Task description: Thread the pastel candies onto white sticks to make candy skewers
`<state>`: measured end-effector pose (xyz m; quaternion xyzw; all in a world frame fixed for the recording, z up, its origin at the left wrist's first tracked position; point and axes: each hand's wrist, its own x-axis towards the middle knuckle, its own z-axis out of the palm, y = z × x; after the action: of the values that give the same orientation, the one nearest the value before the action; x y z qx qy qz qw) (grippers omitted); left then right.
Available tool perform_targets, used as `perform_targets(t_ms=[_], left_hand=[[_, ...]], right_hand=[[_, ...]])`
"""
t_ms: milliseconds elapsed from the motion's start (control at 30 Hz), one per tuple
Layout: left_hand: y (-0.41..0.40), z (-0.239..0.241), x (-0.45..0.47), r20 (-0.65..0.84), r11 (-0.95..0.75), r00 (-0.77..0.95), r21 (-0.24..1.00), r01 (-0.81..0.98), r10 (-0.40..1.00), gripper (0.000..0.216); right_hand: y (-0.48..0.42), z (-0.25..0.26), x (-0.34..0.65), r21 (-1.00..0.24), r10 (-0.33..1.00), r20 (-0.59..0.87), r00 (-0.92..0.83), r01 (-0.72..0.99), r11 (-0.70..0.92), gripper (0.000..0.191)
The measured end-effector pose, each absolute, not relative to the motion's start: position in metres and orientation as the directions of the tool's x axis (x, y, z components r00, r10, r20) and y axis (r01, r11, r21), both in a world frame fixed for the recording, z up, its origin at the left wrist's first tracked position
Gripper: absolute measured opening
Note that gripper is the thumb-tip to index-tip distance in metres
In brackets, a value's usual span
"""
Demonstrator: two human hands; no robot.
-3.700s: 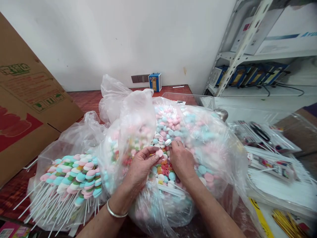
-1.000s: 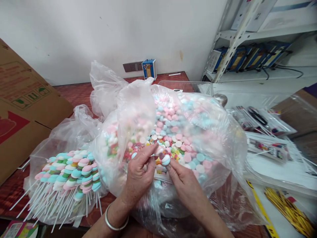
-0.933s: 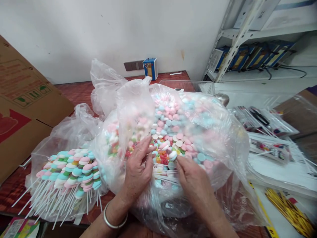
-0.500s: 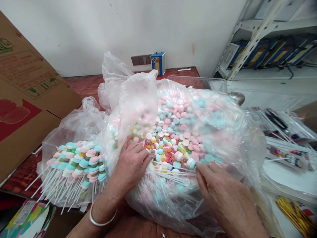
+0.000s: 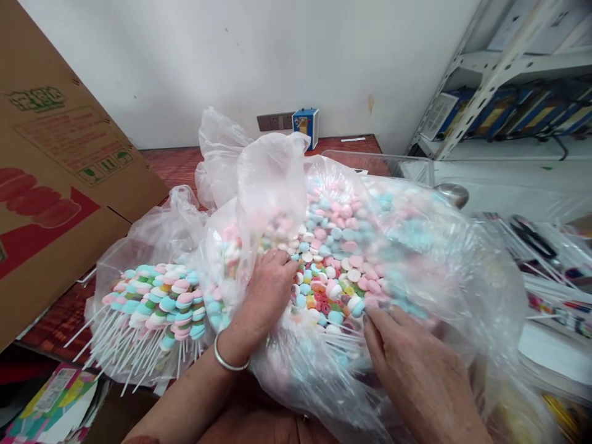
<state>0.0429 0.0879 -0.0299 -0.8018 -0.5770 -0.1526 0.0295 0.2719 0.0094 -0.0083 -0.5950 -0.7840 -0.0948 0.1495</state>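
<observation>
A large clear plastic bag (image 5: 324, 388) lies open in front of me, full of pastel marshmallows (image 5: 354, 259) with colourful gummy rings (image 5: 322, 302) among them. My left hand (image 5: 272, 280) reaches over the pile, its bent fingers slightly apart on the candies and the fingertips partly hidden. My right hand (image 5: 407, 351) is closed in a pinch at the near right of the pile. From its fingertips a marshmallow skewer (image 5: 355, 305) points left, with blue, white and pink pieces; its stick is mostly hidden. Loose white sticks (image 5: 340, 345) lie just left of this hand.
Finished marshmallow skewers (image 5: 160, 302) rest in a plastic bag at left. Beyond them stands a cardboard box (image 5: 55, 160). A blue device (image 5: 306, 128) sits by the wall. At right are a metal bowl (image 5: 453, 194), black scissors (image 5: 534, 236) and a white shelf (image 5: 490, 65).
My left hand has moved farther up the pile, away from the gummy rings. My right hand stays by the same skewer. The whole view has shifted slightly.
</observation>
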Motion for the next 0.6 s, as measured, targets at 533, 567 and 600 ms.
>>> perform_targets(t_ms=[533,567,600], left_hand=[[0.089,-0.018,0.041,0.305,-0.347,0.278,0.198,0.917,0.911,0.019],[0.091,-0.018,0.043,0.29,-0.362,0.3,0.188,0.913,0.908,0.019],[0.093,-0.019,0.045,0.268,-0.376,0.324,0.175,0.91,0.908,0.019]], right_hand=[[0.016,-0.025,0.258,-0.081,0.915,0.331,-0.229,0.96,0.269,0.017],[0.016,-0.026,0.259,-0.082,0.917,0.328,-0.226,0.96,0.266,0.017],[0.016,-0.026,0.259,-0.085,0.919,0.325,-0.226,0.96,0.266,0.017]])
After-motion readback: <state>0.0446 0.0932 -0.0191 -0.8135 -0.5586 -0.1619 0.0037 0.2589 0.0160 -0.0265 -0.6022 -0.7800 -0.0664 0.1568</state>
